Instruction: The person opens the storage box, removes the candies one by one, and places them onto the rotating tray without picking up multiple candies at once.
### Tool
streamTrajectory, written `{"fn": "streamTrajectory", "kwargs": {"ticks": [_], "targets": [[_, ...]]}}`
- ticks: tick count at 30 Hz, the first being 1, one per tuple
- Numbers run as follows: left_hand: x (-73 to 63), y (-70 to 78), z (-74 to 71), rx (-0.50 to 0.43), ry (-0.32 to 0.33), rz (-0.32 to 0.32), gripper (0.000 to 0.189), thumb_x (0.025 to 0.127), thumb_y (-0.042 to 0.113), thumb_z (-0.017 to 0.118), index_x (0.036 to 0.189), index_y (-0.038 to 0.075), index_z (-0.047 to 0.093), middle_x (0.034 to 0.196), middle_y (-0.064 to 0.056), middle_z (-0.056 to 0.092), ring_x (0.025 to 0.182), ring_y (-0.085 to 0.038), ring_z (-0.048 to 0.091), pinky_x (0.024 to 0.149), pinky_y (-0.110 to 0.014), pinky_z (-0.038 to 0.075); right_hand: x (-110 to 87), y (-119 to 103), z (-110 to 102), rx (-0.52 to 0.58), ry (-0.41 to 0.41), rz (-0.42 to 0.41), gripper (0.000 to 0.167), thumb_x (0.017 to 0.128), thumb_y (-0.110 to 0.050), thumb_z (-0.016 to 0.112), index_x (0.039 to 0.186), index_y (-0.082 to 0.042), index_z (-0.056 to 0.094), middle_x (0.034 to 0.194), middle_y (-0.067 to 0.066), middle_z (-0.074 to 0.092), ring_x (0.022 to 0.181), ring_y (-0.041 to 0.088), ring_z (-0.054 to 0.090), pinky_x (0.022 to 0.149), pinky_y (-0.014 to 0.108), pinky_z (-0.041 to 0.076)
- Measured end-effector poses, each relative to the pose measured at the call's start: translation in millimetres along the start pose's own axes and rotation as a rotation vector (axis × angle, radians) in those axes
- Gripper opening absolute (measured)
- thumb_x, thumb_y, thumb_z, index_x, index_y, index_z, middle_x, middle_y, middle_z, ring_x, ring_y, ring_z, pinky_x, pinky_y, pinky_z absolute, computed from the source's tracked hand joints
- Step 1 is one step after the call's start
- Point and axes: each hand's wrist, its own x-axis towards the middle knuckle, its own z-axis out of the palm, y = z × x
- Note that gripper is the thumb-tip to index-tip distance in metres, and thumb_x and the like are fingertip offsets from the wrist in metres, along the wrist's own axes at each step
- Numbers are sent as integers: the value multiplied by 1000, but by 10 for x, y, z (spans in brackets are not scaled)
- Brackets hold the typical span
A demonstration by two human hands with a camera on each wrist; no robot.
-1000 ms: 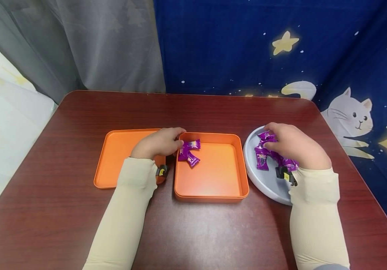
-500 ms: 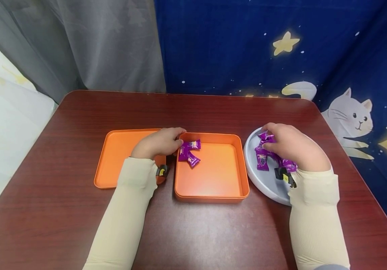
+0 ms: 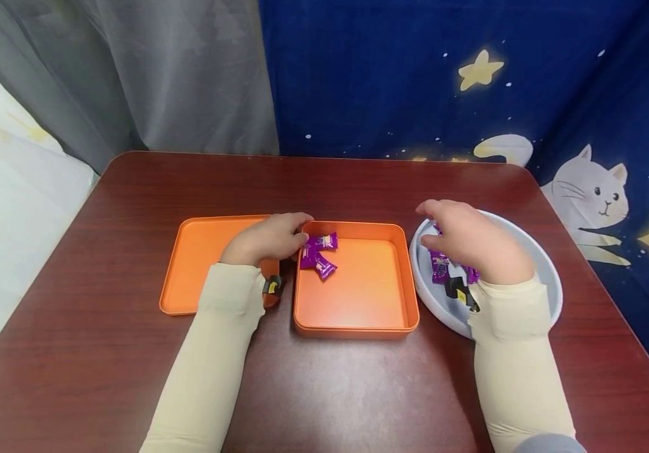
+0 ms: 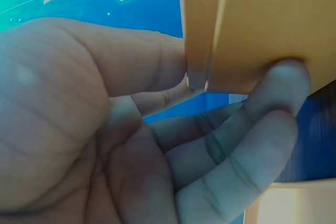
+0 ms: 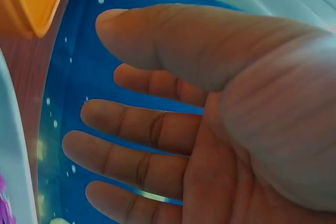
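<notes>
My left hand grips the back left corner of an orange box. Its thumb lies at the corner edge in the left wrist view, and bent fingertips touch the wall. Inside the box, several purple wrapped candies lie along the left side. Over a pale round plate hovers my right hand, fingers loosely extended past the plate's far left rim. Nothing is between that hand's thumb and fingers in the right wrist view. Purple candies on the plate are partly hidden beneath it.
Left of the box, a flat orange lid lies on the dark red wooden table, partly under my left wrist. The plate stands close against the box's right side. Grey and blue curtains hang behind the table's far edge.
My right hand has lifted from the candies and shifted left towards the box, its fingers opening out. More of the plate's right side shows. The left hand stays at the box corner.
</notes>
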Motion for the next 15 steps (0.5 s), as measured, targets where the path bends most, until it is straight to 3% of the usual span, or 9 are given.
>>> {"fn": "streamTrajectory", "kwargs": {"ticks": [6,15], "targets": [[-3,-1,-4,-12,-9,-9,48,104,21,50,150,11,42,134,-13,51,113,-29,50,106,-49,41,121,-251,89,-22,-20,-94,50,90,-11,70,135,1,54,128,21,60,115,37,56,102,53,43],[-15,-2,-1,-15,-3,-1,47,104,20,50,150,11,43,127,-13,54,108,-29,53,103,-47,44,327,-589,275,-45,-74,-143,51,90,-17,72,137,-3,56,130,17,60,118,35,56,104,51,43]]}}
